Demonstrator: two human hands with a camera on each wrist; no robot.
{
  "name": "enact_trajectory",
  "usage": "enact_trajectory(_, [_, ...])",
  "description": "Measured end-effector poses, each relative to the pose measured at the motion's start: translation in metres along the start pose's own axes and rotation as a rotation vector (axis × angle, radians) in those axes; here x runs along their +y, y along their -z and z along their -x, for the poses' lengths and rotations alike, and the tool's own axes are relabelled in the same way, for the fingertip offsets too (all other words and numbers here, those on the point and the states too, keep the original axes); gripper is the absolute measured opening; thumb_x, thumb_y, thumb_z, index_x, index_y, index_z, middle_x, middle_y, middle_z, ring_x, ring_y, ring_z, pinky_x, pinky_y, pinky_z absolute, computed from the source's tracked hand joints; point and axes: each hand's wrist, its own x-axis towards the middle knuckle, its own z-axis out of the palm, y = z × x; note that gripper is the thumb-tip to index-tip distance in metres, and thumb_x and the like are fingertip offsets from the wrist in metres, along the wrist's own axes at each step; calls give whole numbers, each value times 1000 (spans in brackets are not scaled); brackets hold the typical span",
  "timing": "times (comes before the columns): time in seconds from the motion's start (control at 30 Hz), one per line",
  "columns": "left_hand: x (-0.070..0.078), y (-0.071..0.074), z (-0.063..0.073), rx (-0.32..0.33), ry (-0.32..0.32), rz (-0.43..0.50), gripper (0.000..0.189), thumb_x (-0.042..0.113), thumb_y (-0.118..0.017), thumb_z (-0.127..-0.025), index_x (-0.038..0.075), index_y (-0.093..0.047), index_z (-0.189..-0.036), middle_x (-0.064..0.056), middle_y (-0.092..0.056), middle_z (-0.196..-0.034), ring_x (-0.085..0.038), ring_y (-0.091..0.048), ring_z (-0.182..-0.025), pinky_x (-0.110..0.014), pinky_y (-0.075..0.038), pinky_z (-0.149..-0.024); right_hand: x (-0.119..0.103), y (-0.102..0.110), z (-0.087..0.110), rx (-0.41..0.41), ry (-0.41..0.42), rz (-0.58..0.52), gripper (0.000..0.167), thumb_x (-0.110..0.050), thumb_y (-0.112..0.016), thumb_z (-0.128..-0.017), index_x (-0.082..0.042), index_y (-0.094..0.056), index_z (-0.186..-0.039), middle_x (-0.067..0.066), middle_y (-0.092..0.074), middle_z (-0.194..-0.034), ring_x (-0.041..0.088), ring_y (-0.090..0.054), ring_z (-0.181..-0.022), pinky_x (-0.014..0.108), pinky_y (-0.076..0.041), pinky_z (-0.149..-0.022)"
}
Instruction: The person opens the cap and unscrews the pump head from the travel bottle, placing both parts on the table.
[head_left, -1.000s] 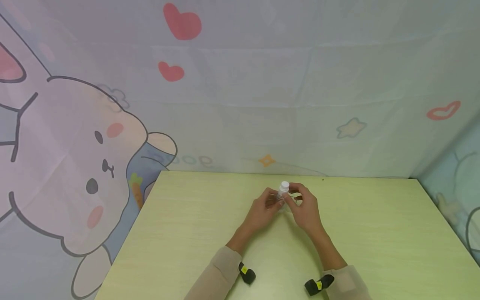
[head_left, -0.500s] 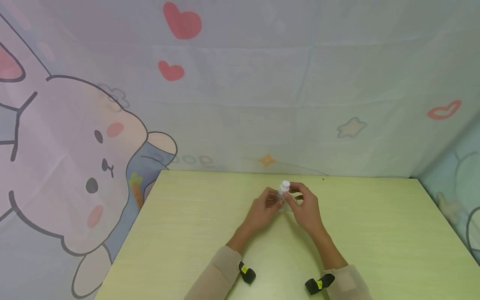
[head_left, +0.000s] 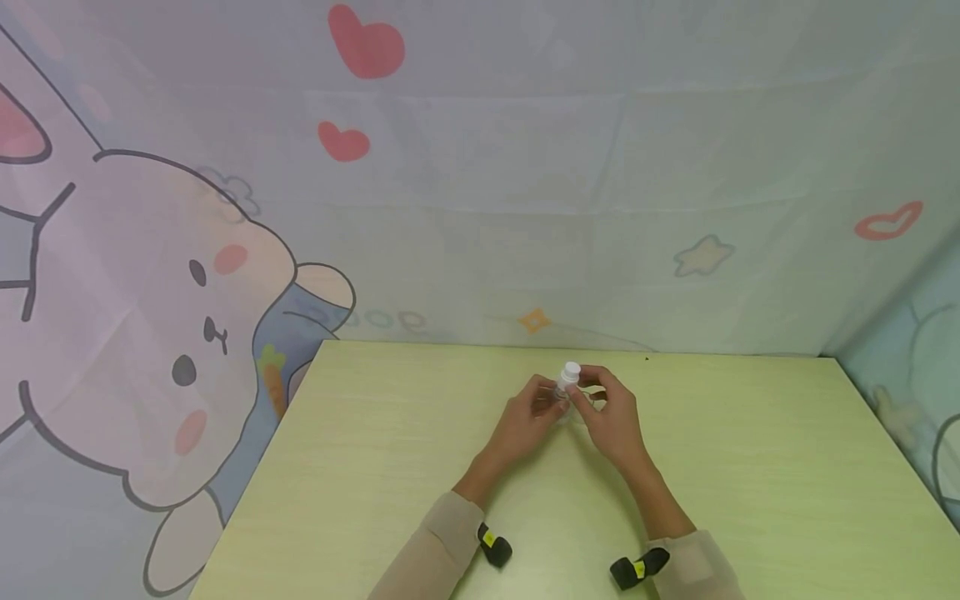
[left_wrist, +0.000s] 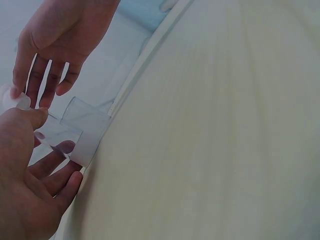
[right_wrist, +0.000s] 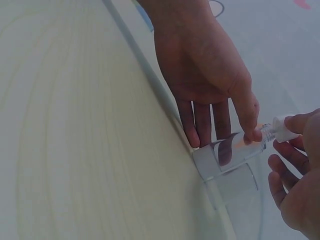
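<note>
A small clear bottle (right_wrist: 241, 152) with a white cap (head_left: 572, 368) stands upright between both hands near the table's back edge. My left hand (head_left: 521, 425) holds the bottle's body, thumb on one side and fingers on the other. With thumb and fingertips my right hand (head_left: 613, 421) pinches the white cap; screw threads show just below it in the right wrist view. Close beside the bottle is a clear open-topped cup (right_wrist: 237, 182), partly hidden by the right hand in the head view. Whether liquid is inside the bottle I cannot tell.
The pale wooden table (head_left: 390, 433) extends to both sides of the hands. Behind it hangs a printed cloth (head_left: 480, 167) with a cartoon rabbit and hearts. Small black wrist cameras sit at the sleeves (head_left: 435, 542). A dark cable (head_left: 937, 467) hangs at the right.
The white cap has shifted very slightly to the right over the last second. Both hands keep practically the same place and grip.
</note>
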Motion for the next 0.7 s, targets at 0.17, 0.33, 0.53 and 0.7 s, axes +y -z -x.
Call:
enact_trajectory(0.17, [-1, -1, -1, -3, 1, -3, 32, 38, -67, -107, 19, -59, -130, -11, -71, -132, -27, -70, -122, -33, -56, -104, 1, 1, 0, 0, 1, 4, 30, -16, -75, -102, -3, -67, -128, 13, -72, -117, 28, -67, -110, 46, -57, -88])
enact_trajectory(0.33, [0, 0, -1, -1, -3, -8, 32, 38, -66, -107, 18, -59, -131, -12, -71, -132, -27, -70, -122, -33, -56, -104, 2, 0, -1, 4, 2, -5, 31, -17, -75, -102, -4, -68, -128, 12, -72, -117, 27, -67, -110, 48, -57, -88])
enact_trajectory(0.53, [-2, -1, -1, 3, -9, -2, 32, 37, -67, -107, 17, -59, -130, -12, -72, -130, -26, -70, -122, -32, -56, -104, 3, 1, -1, 6, 2, -11, 31, -19, -75, -102, -4, -68, -128, 11, -73, -117, 26, -67, -109, 44, -58, -88])
enact_trajectory(0.7, [-2, -1, -1, -4, -10, -6, 33, 37, -66, -107, 16, -58, -131, -13, -71, -131, -27, -70, -122, -32, -56, -104, 1, 3, -1, 18, 9, -10, 29, -18, -75, -102, -5, -69, -127, 10, -73, -116, 26, -67, -109, 31, -56, -86])
